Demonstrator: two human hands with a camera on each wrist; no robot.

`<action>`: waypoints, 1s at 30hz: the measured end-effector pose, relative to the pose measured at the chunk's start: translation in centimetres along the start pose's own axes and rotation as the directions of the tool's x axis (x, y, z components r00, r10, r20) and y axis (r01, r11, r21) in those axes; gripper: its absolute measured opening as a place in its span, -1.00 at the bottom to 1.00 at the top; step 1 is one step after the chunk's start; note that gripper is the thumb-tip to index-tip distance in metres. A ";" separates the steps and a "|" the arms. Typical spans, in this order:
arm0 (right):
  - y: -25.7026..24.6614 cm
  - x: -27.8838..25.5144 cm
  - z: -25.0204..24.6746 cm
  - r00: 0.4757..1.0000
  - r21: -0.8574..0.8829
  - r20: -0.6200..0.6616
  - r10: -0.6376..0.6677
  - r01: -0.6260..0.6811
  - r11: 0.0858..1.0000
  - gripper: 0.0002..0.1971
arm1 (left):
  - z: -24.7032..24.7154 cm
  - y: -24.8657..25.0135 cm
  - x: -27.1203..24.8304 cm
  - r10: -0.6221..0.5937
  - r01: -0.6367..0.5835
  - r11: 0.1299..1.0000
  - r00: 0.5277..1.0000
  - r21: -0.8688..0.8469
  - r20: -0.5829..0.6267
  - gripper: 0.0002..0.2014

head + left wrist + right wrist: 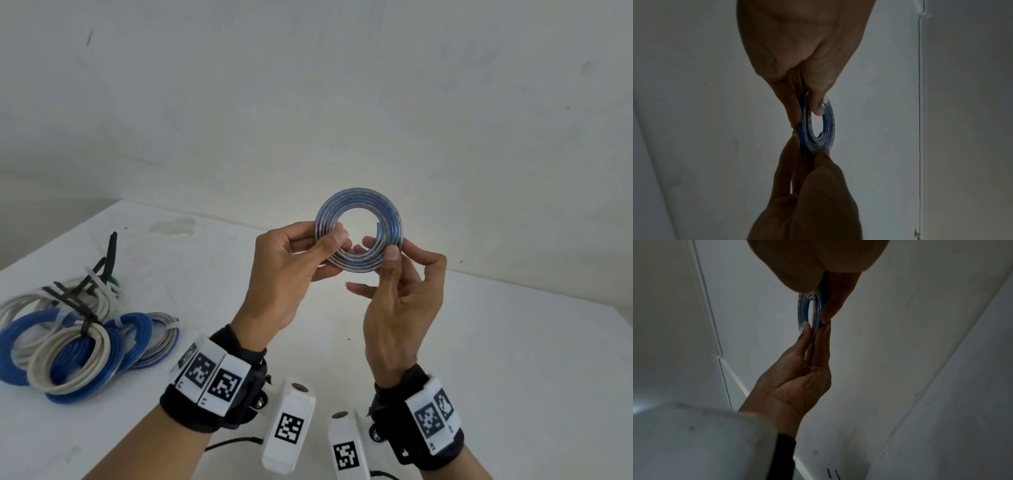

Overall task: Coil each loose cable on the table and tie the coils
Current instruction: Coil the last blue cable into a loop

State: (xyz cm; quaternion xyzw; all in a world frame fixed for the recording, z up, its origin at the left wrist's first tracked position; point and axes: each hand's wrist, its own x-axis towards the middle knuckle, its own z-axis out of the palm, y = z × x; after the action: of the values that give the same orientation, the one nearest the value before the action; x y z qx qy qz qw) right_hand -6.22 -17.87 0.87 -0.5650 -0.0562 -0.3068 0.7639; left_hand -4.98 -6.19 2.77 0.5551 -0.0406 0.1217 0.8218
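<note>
Wrist bands (209,378) with black-and-white markers sit closest, one on each forearm. Both hands are raised above the white tabletop (479,342), holding a flat blue-and-silver cable coil (359,229) between them. Left hand (291,270) pinches the coil's left edge; right hand (404,294) pinches its lower right edge. Tied blue and white coils (75,342) lie piled at the tabletop's left.

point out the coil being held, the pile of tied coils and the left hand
coil (359,198): head view, top arc of the ring
pile of tied coils (73,342): head view, a white coil in front
left hand (287,270): head view, back of hand
</note>
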 end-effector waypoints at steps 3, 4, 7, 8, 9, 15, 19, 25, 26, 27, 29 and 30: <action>0.1 0.2 0.0 1.000 -0.023 0.005 -0.020 0.020 1.000 -0.92 | -0.3 0.0 0.2 0.003 -0.003 1.000 1.000 0.008 -0.017 -0.84; 0.2 0.2 0.0 0.999 -0.028 -0.002 -0.032 0.032 0.999 -0.92 | -0.3 -0.1 0.2 0.006 -0.006 1.000 1.000 0.011 -0.017 -0.84; 0.3 0.5 -0.2 0.998 -0.009 -0.046 -0.033 0.033 0.999 -0.95 | 0.1 -0.5 -0.1 0.023 -0.023 1.000 1.000 0.019 -0.002 -0.81; 0.3 0.6 -0.3 0.998 -0.005 -0.062 -0.027 0.027 1.000 -0.96 | 0.3 -0.6 -0.2 0.029 -0.029 0.999 1.000 0.019 0.003 -0.81; 0.2 0.7 -0.3 0.997 -0.003 -0.076 -0.024 0.024 1.000 -0.95 | 0.5 -0.7 -0.3 0.033 -0.033 0.999 0.999 0.018 0.006 -0.81; 0.4 1.1 -0.4 0.998 0.027 -0.069 -0.001 0.003 1.000 -0.90 | 0.5 -0.7 -0.3 0.021 -0.021 1.000 1.000 -0.013 -0.002 -0.82; 0.4 1.6 -0.7 1.000 0.033 0.004 0.001 -0.002 0.999 -0.83 | 0.6 -0.9 -0.2 0.002 -0.002 1.000 1.000 -0.030 -0.008 -0.85; -0.9 4.1 -2.8 0.917 -0.189 0.399 0.032 0.048 0.981 -0.87 | -1.3 0.9 1.1 -0.188 0.160 0.974 0.965 0.158 0.184 -0.37; -1.0 4.4 -3.2 0.869 -0.257 0.489 0.070 0.067 0.964 -0.87 | -1.9 1.2 1.3 -0.232 0.188 0.961 0.947 0.202 0.221 -0.33; -1.1 4.6 -3.4 0.822 -0.314 0.558 0.113 0.083 0.946 -0.87 | -2.3 1.4 1.4 -0.270 0.202 0.941 0.933 0.272 0.240 -0.32; -1.1 4.7 -3.7 0.764 -0.391 0.621 0.174 0.110 0.914 -0.85 | -2.7 1.3 1.3 -0.329 0.193 0.874 0.910 0.446 0.253 -0.34; -1.0 4.7 -3.8 0.752 -0.418 0.632 0.185 0.131 0.899 -0.84 | -2.7 1.1 1.2 -0.345 0.173 0.845 0.900 0.506 0.267 -0.38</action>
State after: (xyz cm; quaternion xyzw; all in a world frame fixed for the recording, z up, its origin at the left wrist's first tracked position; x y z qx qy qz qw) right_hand -3.96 -23.37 2.35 -0.7934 -0.2424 -0.0813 0.5523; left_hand -4.22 -3.14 2.97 0.7504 -0.0778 -0.0861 0.6507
